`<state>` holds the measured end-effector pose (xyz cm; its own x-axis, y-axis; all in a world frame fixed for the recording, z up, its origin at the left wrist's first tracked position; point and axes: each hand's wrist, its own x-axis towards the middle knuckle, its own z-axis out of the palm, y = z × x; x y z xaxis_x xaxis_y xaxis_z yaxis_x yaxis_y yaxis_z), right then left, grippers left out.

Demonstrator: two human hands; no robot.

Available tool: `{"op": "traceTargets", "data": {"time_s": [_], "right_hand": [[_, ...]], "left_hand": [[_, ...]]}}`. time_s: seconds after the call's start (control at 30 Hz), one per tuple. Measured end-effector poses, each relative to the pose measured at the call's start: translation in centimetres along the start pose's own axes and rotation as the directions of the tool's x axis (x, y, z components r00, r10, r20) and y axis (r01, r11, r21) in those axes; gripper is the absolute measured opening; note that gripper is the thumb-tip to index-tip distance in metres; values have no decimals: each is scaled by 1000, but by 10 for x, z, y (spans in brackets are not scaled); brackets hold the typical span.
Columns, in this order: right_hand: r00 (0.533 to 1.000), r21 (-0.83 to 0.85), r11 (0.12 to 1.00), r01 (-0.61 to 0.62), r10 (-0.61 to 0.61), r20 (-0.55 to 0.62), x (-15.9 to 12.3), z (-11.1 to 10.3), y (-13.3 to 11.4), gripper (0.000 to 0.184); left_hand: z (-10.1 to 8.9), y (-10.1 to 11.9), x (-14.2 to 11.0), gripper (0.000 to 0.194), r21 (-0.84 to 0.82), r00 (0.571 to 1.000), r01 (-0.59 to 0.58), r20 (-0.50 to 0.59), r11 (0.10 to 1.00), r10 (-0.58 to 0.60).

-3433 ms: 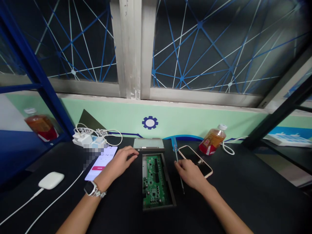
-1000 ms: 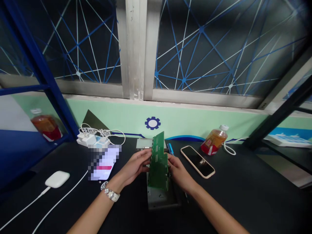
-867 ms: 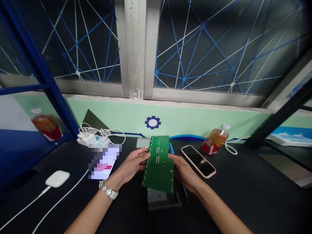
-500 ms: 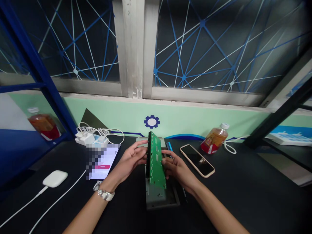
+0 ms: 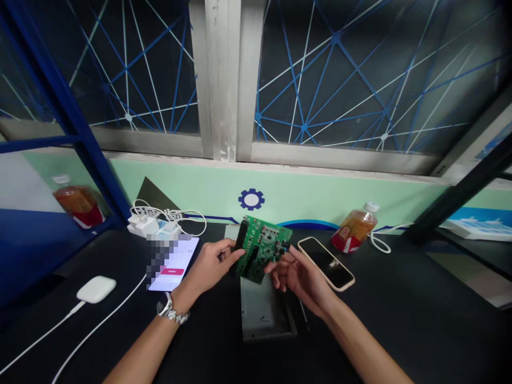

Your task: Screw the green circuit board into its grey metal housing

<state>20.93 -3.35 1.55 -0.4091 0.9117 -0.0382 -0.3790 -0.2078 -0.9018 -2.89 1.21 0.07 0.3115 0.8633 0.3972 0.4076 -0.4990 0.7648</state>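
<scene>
A green circuit board (image 5: 262, 248) is held up between both hands, its component side facing me and tilted. My left hand (image 5: 218, 261) pinches the board's left edge, by a long black connector, with the thumb in front. My right hand (image 5: 298, 274) grips the right edge near some small black parts; several of its fingers are curled behind or below the board. Under the board lies a grey metal casing (image 5: 262, 314) on the black table, its far part hidden by the board and hands. A thin pen-like tool (image 5: 304, 314) lies along the casing's right side, partly covered by my right hand.
A phone in a light case (image 5: 326, 264) and a drink bottle (image 5: 356, 226) stand to the right. On the left are a lit phone or tablet screen (image 5: 176, 266), a power strip (image 5: 146, 226) and a white charging puck (image 5: 96, 289) with cables. A green wall (image 5: 200, 184) bounds the back.
The circuit board has been turned from nearly edge-on, plain side showing, so its component side now faces me. Both hands have shifted their hold with it.
</scene>
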Motion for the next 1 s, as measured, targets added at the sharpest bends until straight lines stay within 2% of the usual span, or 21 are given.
{"op": "traceTargets", "data": {"time_s": [0.1, 0.2, 0.3, 0.47, 0.57, 0.73, 0.93, 1.0], "right_hand": [[997, -80, 994, 73, -74, -7, -2, 2, 2, 39], [981, -281, 945, 167, -187, -46, -2, 3, 8, 27], [963, -401, 894, 199, -254, -88, -2, 6, 13, 27], [950, -417, 890, 184, -269, -155, -5, 18, 18, 27], [948, -397, 901, 173, -262, -182, -6, 22, 23, 32], [943, -416, 891, 181, -277, -183, -5, 18, 31, 36], [941, -445, 878, 179, -285, -183, -6, 12, 17, 28], [937, -450, 876, 175, -289, -197, -4, 9, 14, 33]], "left_hand": [[4, -1, -1, 39, 7, 1000, 22, 10, 1000, -22], [10, -1, -2, 39, -24, 998, 51, 28, 998, -50], [16, -3, -3, 38, -66, 996, 75, 51, 995, -71], [24, -4, -5, 37, -102, 989, 125, 91, 987, -116], [29, -2, -6, 37, -113, 986, 143, 101, 983, -132], [38, 2, -9, 35, -190, 976, 202, 122, 961, -181], [42, 3, -8, 34, -334, 966, 259, 104, 906, -238], [39, 4, -7, 34, -404, 964, 264, 81, 876, -254]]}}
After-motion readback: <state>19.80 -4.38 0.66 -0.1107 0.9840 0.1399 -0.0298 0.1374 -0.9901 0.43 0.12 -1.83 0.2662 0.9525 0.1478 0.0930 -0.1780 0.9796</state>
